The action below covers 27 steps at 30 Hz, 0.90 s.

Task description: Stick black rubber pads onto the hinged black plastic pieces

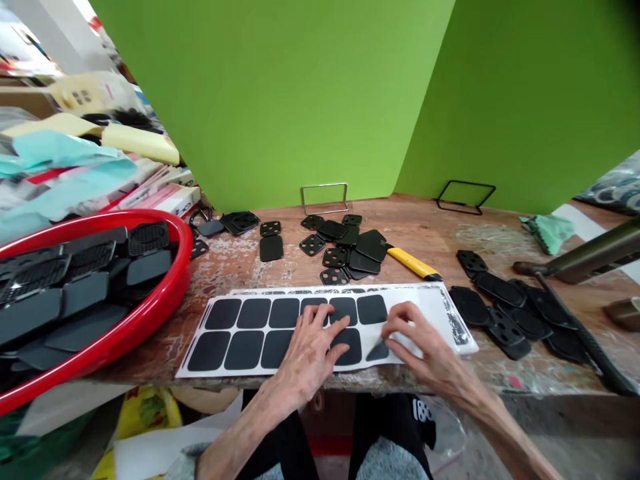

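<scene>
Many black pieces (85, 263) fill a red tub (183, 267) at far left. Next, the left hand (310, 353) lies spread open, gripping nothing, on a white-backed sheet (443, 320) of black rounded pads (255, 313). The right hand (415, 337), fingers curled, seems to pinch one pad (377, 350). Beyond it lies a yellow utility knife (413, 262); more black pads (505, 313) sit at right.

White digits (423, 410) "18" on black shorts (395, 427)

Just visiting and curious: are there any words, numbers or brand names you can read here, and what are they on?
"18", then a blurred character: white print on the person's black clothing.
Printing on the stacked packages: too blurred to read.
Printing on the yellow plastic bag: too blurred to read.
</scene>
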Each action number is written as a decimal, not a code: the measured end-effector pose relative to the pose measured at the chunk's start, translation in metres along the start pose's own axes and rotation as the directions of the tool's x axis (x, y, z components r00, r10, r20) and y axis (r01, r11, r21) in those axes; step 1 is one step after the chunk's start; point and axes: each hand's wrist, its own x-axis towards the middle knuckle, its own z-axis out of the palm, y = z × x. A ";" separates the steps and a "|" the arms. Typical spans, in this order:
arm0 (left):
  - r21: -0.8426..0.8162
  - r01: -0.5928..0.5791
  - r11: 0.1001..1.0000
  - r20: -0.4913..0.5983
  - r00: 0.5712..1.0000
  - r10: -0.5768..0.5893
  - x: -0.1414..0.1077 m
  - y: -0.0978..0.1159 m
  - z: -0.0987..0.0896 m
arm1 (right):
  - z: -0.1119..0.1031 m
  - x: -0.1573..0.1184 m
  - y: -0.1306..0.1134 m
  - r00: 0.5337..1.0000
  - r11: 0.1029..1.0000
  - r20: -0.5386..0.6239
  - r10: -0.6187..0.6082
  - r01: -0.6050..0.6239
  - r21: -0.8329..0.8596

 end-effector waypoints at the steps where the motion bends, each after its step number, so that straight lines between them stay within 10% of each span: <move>1: 0.009 -0.008 1.000 0.004 1.000 0.008 -0.001 0.000 -0.002 | -0.008 -0.010 0.004 0.995 0.995 -0.087 0.042 -0.034 0.097; 7: 0.126 -0.110 0.986 0.002 0.994 0.111 0.059 -0.009 -0.028 | -0.039 -0.063 0.024 0.783 0.752 -0.366 0.503 -0.187 0.632; 14: 0.158 -0.175 0.972 0.023 0.984 0.174 0.157 -0.043 -0.033 | -0.024 -0.071 0.006 0.718 0.699 -0.419 0.556 -0.131 0.703; 20: -0.045 -0.128 0.991 0.036 0.991 0.130 0.144 -0.047 -0.045 | -0.024 -0.069 0.000 0.723 0.634 -0.314 0.615 -0.218 0.742; 27: -0.475 0.098 0.875 0.042 0.995 -0.089 0.083 -0.032 -0.062 | -0.014 -0.030 -0.003 0.817 0.639 -0.360 0.451 -0.014 0.769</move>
